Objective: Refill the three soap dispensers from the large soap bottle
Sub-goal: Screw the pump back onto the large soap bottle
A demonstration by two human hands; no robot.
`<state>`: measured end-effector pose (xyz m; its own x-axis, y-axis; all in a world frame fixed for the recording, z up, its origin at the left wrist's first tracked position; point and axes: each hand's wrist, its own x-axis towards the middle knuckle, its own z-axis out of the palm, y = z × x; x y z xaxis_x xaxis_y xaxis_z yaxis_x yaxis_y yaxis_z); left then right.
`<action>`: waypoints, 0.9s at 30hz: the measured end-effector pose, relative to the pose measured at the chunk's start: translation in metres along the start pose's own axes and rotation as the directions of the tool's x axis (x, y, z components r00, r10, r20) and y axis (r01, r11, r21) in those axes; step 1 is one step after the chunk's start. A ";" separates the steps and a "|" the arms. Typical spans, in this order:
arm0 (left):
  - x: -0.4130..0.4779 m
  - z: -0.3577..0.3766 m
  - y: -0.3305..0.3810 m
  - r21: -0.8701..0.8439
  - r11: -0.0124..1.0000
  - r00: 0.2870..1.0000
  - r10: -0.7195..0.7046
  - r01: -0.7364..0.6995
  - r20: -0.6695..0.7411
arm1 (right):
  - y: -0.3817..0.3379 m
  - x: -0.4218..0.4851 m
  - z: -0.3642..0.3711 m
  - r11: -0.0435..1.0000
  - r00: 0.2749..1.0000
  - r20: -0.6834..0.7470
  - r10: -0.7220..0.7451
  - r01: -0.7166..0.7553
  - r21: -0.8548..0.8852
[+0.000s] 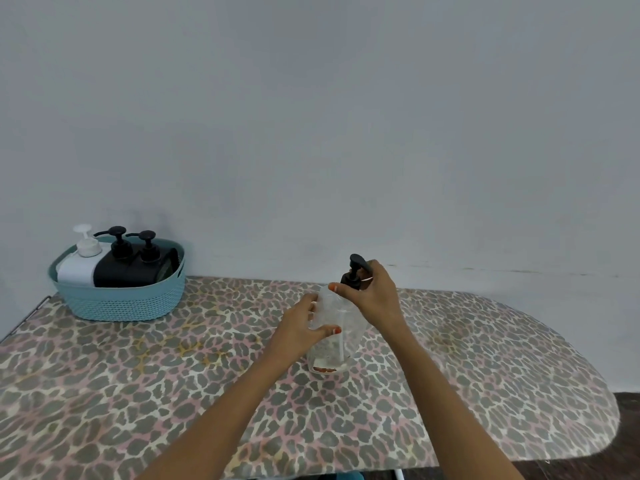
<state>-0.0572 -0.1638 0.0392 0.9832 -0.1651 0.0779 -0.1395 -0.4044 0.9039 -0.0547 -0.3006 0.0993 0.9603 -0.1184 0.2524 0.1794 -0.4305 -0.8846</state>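
A clear soap bottle (334,336) with a black pump top (355,271) stands upright in the middle of the leopard-print table (138,375). A little liquid shows at its bottom. My left hand (299,332) wraps around the bottle's body from the left. My right hand (372,294) grips the black pump collar at its neck. At the far left a teal basket (121,299) holds a white pump dispenser (81,261) and two black pump dispensers (119,263), (150,261), all upright and side by side.
The table ends in a rounded edge on the right, with dark floor (627,431) beyond it. A plain grey wall (311,133) runs right behind the table and basket.
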 end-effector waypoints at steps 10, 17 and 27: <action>0.000 0.000 0.000 -0.004 1.000 1.000 0.008 -0.008 0.001 | 0.007 0.005 -0.017 0.989 0.995 0.088 0.054 -0.065 0.131; 0.001 -0.002 0.001 -0.003 1.000 1.000 0.005 -0.005 0.014 | 0.005 0.006 -0.015 0.998 0.996 0.091 0.021 -0.026 0.062; -0.006 0.005 0.002 -0.026 0.999 0.998 0.021 -0.022 -0.053 | 0.002 -0.005 -0.004 0.999 1.000 -0.027 0.005 -0.004 0.046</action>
<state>-0.0635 -0.1681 0.0390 0.9849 -0.1256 0.1189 -0.1583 -0.3773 0.9125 -0.0602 -0.3046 0.0977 0.9552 -0.1442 0.2586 0.1856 -0.3888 -0.9024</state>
